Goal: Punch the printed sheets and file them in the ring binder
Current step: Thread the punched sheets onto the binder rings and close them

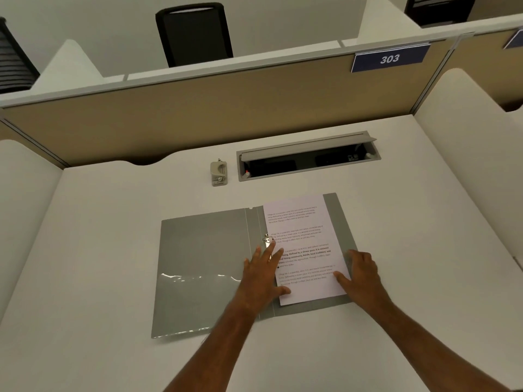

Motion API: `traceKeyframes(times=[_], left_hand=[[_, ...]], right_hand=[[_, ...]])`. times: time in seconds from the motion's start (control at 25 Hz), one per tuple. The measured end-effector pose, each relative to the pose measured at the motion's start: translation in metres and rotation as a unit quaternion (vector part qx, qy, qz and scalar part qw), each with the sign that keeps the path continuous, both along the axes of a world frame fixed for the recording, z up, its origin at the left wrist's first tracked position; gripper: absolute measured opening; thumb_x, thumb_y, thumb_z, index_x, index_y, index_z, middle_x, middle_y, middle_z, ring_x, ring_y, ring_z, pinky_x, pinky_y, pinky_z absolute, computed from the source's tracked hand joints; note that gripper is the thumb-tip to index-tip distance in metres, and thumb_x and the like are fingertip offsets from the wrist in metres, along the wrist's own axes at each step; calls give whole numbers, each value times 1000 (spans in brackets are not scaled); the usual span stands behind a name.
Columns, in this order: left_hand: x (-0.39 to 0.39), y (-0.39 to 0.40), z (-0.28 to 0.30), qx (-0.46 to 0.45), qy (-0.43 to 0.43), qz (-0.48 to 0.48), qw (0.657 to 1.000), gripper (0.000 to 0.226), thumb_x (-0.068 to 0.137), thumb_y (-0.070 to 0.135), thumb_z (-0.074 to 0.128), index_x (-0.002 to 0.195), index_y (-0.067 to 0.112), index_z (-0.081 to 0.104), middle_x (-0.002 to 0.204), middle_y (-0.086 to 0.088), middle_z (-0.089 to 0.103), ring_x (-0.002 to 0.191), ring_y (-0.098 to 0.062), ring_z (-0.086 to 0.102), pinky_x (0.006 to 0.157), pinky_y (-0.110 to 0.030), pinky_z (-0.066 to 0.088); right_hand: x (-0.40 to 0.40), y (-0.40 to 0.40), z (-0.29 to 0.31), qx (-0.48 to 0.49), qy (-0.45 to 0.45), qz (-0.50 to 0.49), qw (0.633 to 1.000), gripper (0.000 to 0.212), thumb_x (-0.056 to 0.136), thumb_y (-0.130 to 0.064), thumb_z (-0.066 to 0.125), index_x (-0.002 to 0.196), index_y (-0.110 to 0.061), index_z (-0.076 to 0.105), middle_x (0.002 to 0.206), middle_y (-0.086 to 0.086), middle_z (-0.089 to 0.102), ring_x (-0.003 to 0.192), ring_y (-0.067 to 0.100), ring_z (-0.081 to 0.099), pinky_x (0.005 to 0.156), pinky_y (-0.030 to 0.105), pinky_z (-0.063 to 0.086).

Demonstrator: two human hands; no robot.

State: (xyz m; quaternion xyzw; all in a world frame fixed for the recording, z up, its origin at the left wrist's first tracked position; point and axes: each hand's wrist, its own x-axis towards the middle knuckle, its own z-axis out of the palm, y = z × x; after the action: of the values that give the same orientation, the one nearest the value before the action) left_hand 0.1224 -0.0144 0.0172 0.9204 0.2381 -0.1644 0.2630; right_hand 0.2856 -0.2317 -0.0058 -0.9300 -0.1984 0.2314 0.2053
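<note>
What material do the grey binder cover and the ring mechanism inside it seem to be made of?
The binder cover looks like thin grey plastic with a matt finish; a glossy clear pocket across its lower part catches the light. The ring mechanism looks like bright metal, since it glints, though it is small and the left hand partly covers it.

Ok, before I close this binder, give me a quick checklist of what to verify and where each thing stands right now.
1. Binder open flat on the desk: ok.
2. Printed sheets lying on the right half: ok.
3. Sheets seated on the ring: cannot tell, left hand covers the holes.
4. Ring snapped shut: cannot tell.
5. Right hand steadying the sheets' right edge: ok.
6. Hole punch clear of the cover's swing, at the back of the desk: ok.
</note>
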Motion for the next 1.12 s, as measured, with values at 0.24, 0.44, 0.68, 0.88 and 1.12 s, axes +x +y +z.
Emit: traceKeyframes(times=[0.24,0.44,0.68,0.88,1.12], left_hand=[[-4,-3,-4,13,23,-7,1000,102,86,52,73,163,27,11,172,4,-3,158,-31,-5,128,-51,4],[-8,-3,-6,15,33,-20,999,105,87,54,72,163,27,6,171,5,-8,158,-31,-8,128,-50,1],[-7,-4,-9,18,39,-19,999,108,84,57,73,163,28,5,171,5,-8,158,-31,-8,126,-50,-2],[-4,-3,-6,4,40,-5,999,105,83,57,74,162,30,10,172,4,-2,158,-32,-5,126,-52,0],[0,1,1,-24,38,22,999,105,76,63,77,160,31,22,171,7,8,158,-31,0,126,-54,4]], right_hand=[[-3,2,6,7,45,-59,997,51,86,-38,74,124,-13,50,124,10,49,117,28,49,95,40,49],[-6,8,8,19,53,-75,996,45,86,-40,73,119,-16,54,118,7,52,111,26,52,93,39,52],[-9,16,3,110,142,-122,976,32,84,-50,70,101,-23,71,103,-3,73,91,16,69,81,40,60],[-26,36,31,192,260,-141,936,26,92,-42,66,106,-20,69,101,-5,75,89,11,70,66,20,51],[-26,52,45,251,244,-198,916,46,83,-37,79,117,-20,53,111,-4,67,94,14,68,70,24,56]])
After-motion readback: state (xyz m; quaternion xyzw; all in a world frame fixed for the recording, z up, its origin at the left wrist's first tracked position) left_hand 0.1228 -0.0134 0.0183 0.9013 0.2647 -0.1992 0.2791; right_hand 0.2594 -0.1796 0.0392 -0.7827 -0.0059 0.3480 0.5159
